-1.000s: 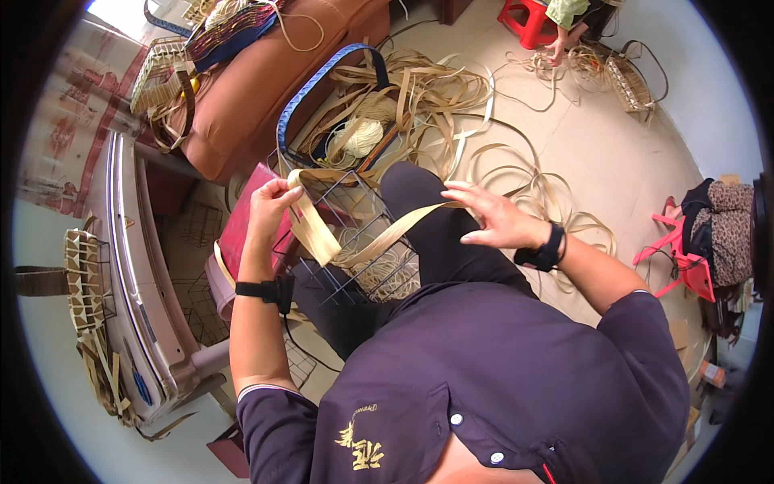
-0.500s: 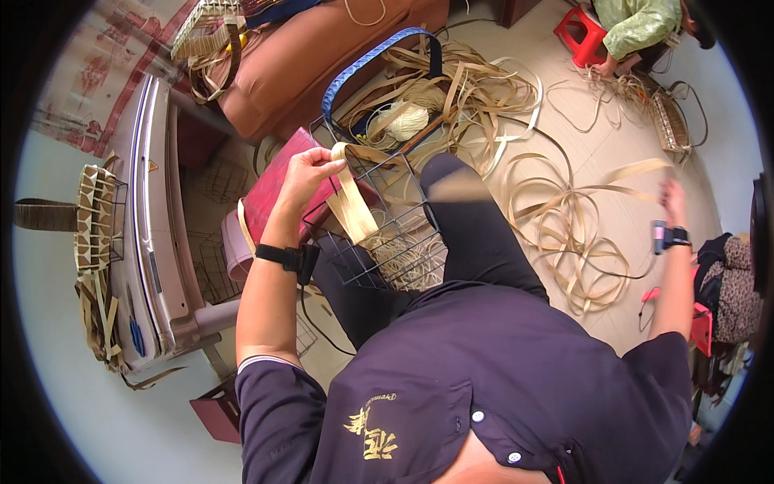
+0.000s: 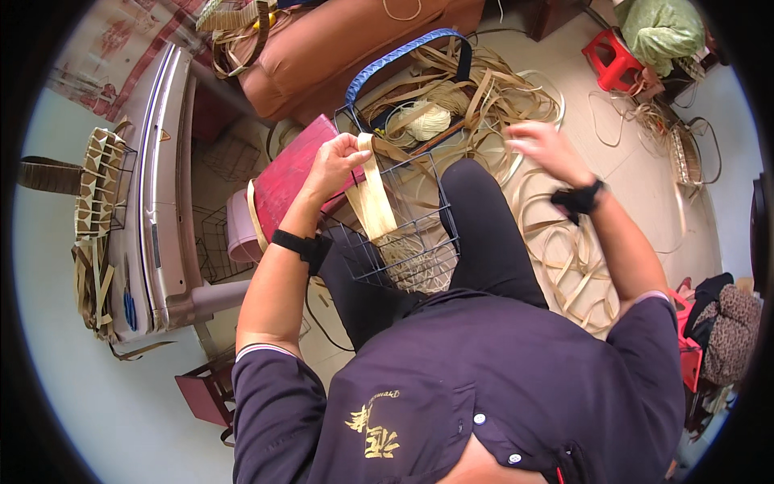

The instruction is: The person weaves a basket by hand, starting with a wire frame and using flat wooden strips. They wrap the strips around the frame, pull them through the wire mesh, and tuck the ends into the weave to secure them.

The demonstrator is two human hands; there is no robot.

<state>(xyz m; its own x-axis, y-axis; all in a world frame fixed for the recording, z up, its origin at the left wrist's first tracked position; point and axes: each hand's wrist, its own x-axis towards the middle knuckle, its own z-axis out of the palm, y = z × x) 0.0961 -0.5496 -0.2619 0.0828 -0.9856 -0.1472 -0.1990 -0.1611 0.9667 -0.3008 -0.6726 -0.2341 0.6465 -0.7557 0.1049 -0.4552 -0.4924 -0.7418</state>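
Note:
A black wire basket frame (image 3: pixel 450 206) rests on my lap between my knees, with pale woven material in its lower part. Broad tan strips (image 3: pixel 375 211) run over its left side. My left hand (image 3: pixel 337 165) is closed at the upper rim, thumb and fingers pinching a tan strip there. Up to the right of the basket, above the floor, is my right hand (image 3: pixel 552 152). Its fingers stretch toward the left, slightly smeared, and no strip shows in them. Loose tan strips (image 3: pixel 576 278) lie in loops on the floor below that forearm.
A dark red board (image 3: pixel 294 181) stands left of the basket, beside a pink bin (image 3: pixel 242 230). Beyond the basket lie a blue-wrapped handle (image 3: pixel 403 58), a yarn ball (image 3: pixel 426 121) and heaped strips (image 3: pixel 500 85). Another person in green (image 3: pixel 663 32) is near a red stool (image 3: pixel 610 60).
My right hand has swung from the far right in toward the basket, and the strip stretched out to it no longer shows there. My left hand keeps its pinch at the rim.

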